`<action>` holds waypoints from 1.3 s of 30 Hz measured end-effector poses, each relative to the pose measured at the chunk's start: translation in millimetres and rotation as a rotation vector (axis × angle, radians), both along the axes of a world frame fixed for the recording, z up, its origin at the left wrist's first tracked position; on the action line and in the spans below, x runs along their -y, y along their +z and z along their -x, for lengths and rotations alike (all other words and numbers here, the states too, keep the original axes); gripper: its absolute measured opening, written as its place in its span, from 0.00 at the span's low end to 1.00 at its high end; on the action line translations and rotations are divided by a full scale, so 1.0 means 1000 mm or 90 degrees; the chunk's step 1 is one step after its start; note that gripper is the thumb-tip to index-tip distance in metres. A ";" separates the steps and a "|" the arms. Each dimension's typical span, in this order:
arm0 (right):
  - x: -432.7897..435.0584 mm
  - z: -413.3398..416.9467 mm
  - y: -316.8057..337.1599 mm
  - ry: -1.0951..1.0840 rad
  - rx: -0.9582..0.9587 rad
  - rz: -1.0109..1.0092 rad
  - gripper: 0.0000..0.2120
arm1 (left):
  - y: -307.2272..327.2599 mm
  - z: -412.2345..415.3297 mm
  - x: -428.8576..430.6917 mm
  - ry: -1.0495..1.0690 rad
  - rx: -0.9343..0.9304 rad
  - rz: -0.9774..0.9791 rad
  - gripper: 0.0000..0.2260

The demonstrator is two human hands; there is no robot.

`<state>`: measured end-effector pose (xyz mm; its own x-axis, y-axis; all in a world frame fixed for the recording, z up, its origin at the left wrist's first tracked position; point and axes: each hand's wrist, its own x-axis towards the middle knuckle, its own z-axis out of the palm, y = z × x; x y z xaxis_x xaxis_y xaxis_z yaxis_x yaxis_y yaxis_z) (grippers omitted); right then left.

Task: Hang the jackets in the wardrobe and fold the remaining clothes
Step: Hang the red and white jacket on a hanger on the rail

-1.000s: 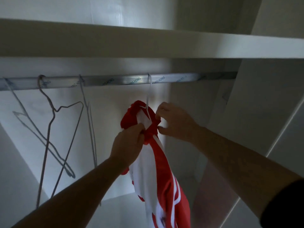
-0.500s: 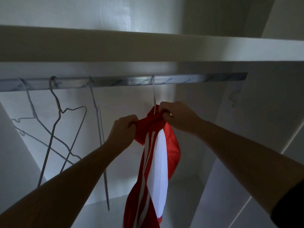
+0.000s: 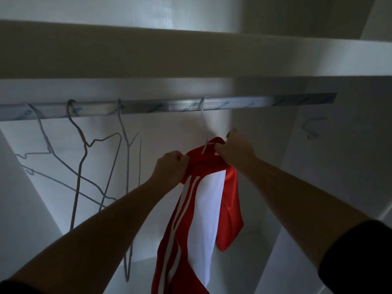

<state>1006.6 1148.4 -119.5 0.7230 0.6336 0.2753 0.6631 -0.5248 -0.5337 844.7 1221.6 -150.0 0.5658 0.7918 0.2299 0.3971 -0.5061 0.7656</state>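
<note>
jacket (image 3: 207,200) is hanging on hanger (image 3: 203,124) near the rail's (image 3: 169,107) middle | left hand (image 3: 169,168) and right hand (image 3: 235,149) are pinching its collar, fingers curled | looking light, limp, slippery; hold at shoulders

Red-and-white striped jacket (image 3: 203,209) draped from a white wire hanger (image 3: 203,124) hooked on the wardrobe rail (image 3: 165,107).

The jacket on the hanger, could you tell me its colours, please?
The jacket is red with a white panel and white stripes; head view.
</note>
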 end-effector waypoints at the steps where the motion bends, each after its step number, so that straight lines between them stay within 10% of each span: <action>1: -0.006 0.000 0.002 -0.005 -0.024 0.040 0.16 | -0.001 -0.005 -0.004 0.026 -0.004 0.022 0.10; 9: -0.011 -0.022 0.026 -0.024 -0.607 -0.015 0.12 | 0.007 -0.037 -0.032 0.112 -0.181 0.296 0.12; 11: -0.013 -0.024 0.033 -0.028 -0.509 -0.017 0.11 | 0.009 -0.040 -0.038 0.135 -0.198 0.205 0.11; 15: -0.016 -0.027 0.036 0.028 0.084 0.011 0.08 | 0.011 -0.040 -0.042 0.161 -0.198 0.043 0.13; 17: -0.015 -0.027 0.034 0.112 0.134 -0.038 0.13 | 0.011 -0.042 -0.040 0.113 -0.227 0.043 0.12; 27: -0.004 -0.006 0.033 0.256 -0.645 -0.391 0.13 | 0.004 -0.037 -0.033 0.175 0.002 0.081 0.04; 34: 0.017 0.011 0.020 0.311 -0.762 -0.432 0.10 | 0.016 0.015 0.004 -0.130 0.010 -0.135 0.13; 39: 0.026 0.026 0.019 0.294 -0.756 -0.457 0.08 | 0.016 0.036 0.007 0.034 0.096 -0.047 0.10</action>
<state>980.7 1122.9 -100.1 0.5201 0.8537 0.0250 -0.3120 0.2172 -0.9249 808.3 1214.4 -134.2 0.4779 0.7976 0.3679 0.3088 -0.5447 0.7797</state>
